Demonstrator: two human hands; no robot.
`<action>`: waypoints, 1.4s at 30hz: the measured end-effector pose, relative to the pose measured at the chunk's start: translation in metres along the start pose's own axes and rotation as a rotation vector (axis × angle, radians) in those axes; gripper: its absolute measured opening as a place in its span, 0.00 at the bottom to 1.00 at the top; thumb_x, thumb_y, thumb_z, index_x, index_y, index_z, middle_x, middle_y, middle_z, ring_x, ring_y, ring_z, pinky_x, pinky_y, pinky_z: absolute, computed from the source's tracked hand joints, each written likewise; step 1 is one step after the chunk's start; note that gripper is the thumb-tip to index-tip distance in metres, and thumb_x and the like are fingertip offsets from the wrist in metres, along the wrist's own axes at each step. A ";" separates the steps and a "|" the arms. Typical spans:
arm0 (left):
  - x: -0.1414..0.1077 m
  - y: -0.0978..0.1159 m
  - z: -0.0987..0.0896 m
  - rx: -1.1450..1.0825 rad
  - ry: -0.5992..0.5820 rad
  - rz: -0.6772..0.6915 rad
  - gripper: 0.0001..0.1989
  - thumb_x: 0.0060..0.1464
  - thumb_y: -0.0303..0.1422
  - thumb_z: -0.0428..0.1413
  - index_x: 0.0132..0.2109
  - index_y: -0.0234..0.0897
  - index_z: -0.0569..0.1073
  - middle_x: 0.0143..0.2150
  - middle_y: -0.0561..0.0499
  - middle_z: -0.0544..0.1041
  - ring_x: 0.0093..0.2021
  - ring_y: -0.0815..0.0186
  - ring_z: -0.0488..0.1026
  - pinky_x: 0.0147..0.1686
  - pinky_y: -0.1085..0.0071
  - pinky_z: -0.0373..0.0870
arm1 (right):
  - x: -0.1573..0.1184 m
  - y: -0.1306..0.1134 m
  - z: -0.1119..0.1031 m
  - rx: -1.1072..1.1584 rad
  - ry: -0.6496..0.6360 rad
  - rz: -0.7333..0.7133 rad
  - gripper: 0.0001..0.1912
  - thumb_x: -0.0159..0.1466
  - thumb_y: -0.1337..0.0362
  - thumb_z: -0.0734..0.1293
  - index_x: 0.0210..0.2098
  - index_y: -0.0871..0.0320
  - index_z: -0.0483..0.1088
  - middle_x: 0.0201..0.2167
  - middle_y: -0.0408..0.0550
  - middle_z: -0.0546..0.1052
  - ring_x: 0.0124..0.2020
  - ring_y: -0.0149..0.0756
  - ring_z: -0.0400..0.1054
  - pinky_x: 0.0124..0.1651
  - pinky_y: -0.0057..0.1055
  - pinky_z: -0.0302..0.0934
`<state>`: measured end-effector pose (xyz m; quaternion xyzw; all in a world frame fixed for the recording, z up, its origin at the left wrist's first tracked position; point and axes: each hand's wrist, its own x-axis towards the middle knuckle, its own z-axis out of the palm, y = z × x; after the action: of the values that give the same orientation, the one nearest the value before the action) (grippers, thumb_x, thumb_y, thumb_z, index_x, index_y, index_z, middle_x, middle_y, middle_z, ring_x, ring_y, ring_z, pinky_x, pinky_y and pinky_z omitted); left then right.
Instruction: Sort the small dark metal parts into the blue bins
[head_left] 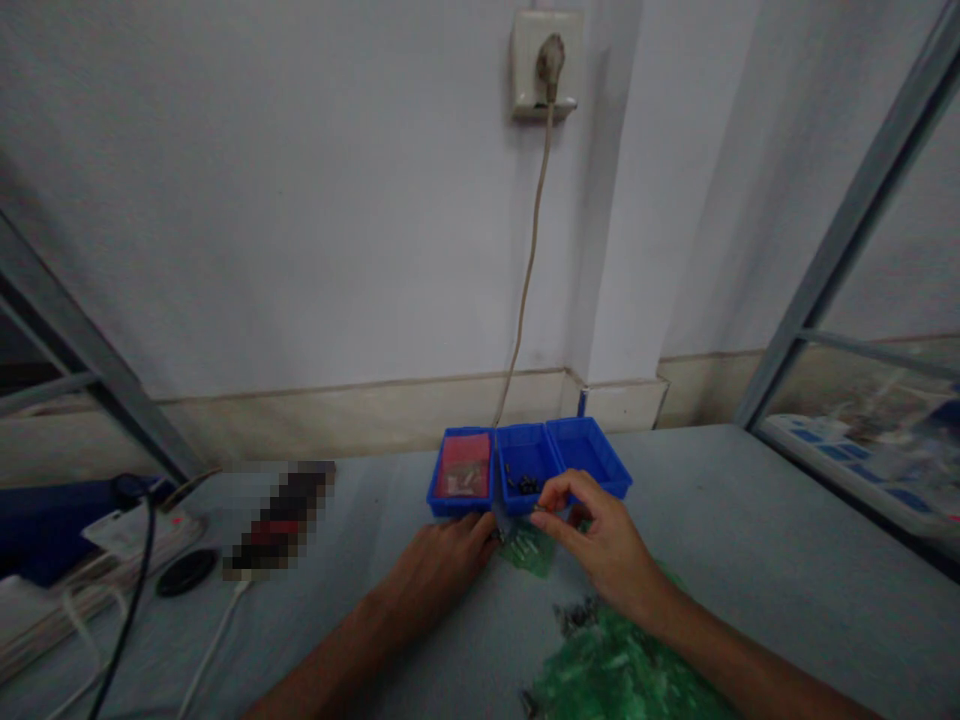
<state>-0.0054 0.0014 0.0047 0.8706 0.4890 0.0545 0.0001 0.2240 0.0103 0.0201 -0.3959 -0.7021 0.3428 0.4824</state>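
Observation:
Three blue bins stand in a row near the wall. The left bin [432, 497] holds a red sheet and a clear packet, the middle bin [529, 443] has several small dark parts, and nothing shows in the right bin [583, 447]. Just in front of the left bin, my left hand [454, 548] pinches something small and dark beside a small green bag [531, 550]. My right hand [592, 525] is closed in a pinch on a small part, at the front edge of the middle bin. Its exact shape is too small to tell.
A large heap of green bags [622, 670] lies near me, with small metal parts [576, 615] beside it. At left are a pixelated object [281, 520], a black disc [187, 572] and cables. Metal frames stand on both sides.

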 end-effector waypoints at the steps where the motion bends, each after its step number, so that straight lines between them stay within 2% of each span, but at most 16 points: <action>1: 0.000 0.000 0.000 0.001 -0.003 0.005 0.12 0.71 0.35 0.44 0.56 0.44 0.66 0.46 0.49 0.79 0.42 0.59 0.79 0.37 0.67 0.76 | 0.000 0.000 0.000 -0.006 0.003 -0.008 0.06 0.62 0.60 0.73 0.36 0.52 0.74 0.36 0.45 0.74 0.39 0.40 0.68 0.38 0.32 0.60; 4: 0.000 0.000 -0.001 0.004 -0.011 0.004 0.12 0.71 0.36 0.43 0.56 0.44 0.66 0.47 0.49 0.79 0.43 0.59 0.79 0.37 0.66 0.76 | 0.001 -0.001 -0.002 0.050 -0.002 0.022 0.06 0.62 0.59 0.73 0.36 0.53 0.74 0.35 0.45 0.74 0.38 0.39 0.69 0.37 0.31 0.60; 6: 0.000 0.000 0.000 0.004 -0.016 0.000 0.12 0.71 0.36 0.43 0.56 0.44 0.66 0.47 0.48 0.79 0.43 0.58 0.79 0.39 0.65 0.76 | 0.003 -0.002 -0.003 0.153 -0.027 0.093 0.08 0.61 0.57 0.74 0.36 0.53 0.74 0.33 0.43 0.73 0.32 0.35 0.67 0.30 0.29 0.59; 10: 0.001 -0.001 0.002 0.011 -0.017 -0.010 0.11 0.71 0.35 0.44 0.54 0.43 0.67 0.46 0.48 0.79 0.42 0.58 0.79 0.39 0.64 0.76 | 0.007 0.001 -0.004 0.432 -0.106 0.247 0.13 0.62 0.53 0.73 0.38 0.55 0.73 0.25 0.40 0.68 0.19 0.26 0.57 0.19 0.24 0.50; 16: 0.000 -0.001 0.002 0.014 -0.009 -0.007 0.11 0.71 0.36 0.44 0.54 0.43 0.67 0.46 0.48 0.79 0.42 0.58 0.79 0.38 0.66 0.76 | 0.007 0.001 -0.002 0.795 -0.128 0.391 0.16 0.62 0.51 0.72 0.36 0.57 0.71 0.27 0.42 0.69 0.20 0.24 0.54 0.18 0.22 0.43; 20: 0.001 -0.001 0.004 0.020 -0.024 -0.024 0.11 0.70 0.36 0.44 0.53 0.42 0.67 0.46 0.47 0.78 0.43 0.60 0.79 0.40 0.68 0.76 | 0.009 0.002 -0.003 0.935 -0.136 0.461 0.19 0.62 0.50 0.72 0.29 0.58 0.68 0.22 0.39 0.63 0.19 0.24 0.49 0.18 0.22 0.42; 24: 0.001 -0.002 0.006 0.019 -0.022 -0.026 0.11 0.70 0.36 0.44 0.52 0.42 0.68 0.46 0.47 0.79 0.42 0.60 0.79 0.39 0.67 0.76 | 0.012 0.006 -0.005 1.026 -0.130 0.496 0.20 0.62 0.50 0.72 0.27 0.58 0.65 0.19 0.36 0.58 0.18 0.24 0.45 0.17 0.22 0.42; 27: 0.001 -0.001 0.005 0.025 -0.028 -0.018 0.11 0.70 0.36 0.44 0.51 0.42 0.68 0.45 0.48 0.79 0.41 0.59 0.79 0.37 0.66 0.77 | 0.013 0.006 -0.005 0.995 -0.059 0.493 0.17 0.62 0.51 0.73 0.30 0.58 0.68 0.22 0.38 0.62 0.18 0.23 0.48 0.17 0.21 0.42; 32: 0.001 -0.001 0.002 0.040 -0.030 -0.023 0.11 0.70 0.36 0.44 0.51 0.42 0.68 0.45 0.48 0.79 0.40 0.60 0.79 0.37 0.68 0.76 | 0.012 0.002 -0.005 0.750 0.044 0.413 0.16 0.61 0.52 0.73 0.36 0.56 0.69 0.31 0.43 0.73 0.20 0.23 0.56 0.17 0.20 0.46; 38: 0.001 -0.001 0.002 0.030 -0.022 -0.010 0.11 0.70 0.35 0.45 0.53 0.42 0.68 0.45 0.47 0.79 0.42 0.61 0.79 0.39 0.68 0.76 | 0.011 0.007 -0.006 0.381 0.044 0.232 0.13 0.62 0.54 0.72 0.37 0.53 0.68 0.21 0.37 0.67 0.18 0.28 0.58 0.17 0.23 0.50; 42: 0.001 -0.001 0.003 0.030 -0.009 -0.016 0.11 0.70 0.36 0.45 0.53 0.43 0.68 0.46 0.48 0.79 0.42 0.60 0.79 0.38 0.68 0.76 | 0.010 0.010 -0.007 0.121 0.109 0.086 0.06 0.66 0.57 0.68 0.37 0.52 0.69 0.29 0.42 0.70 0.25 0.33 0.63 0.22 0.26 0.54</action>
<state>-0.0053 0.0026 0.0020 0.8669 0.4965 0.0434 -0.0104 0.2310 0.0242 0.0177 -0.4141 -0.6353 0.3830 0.5275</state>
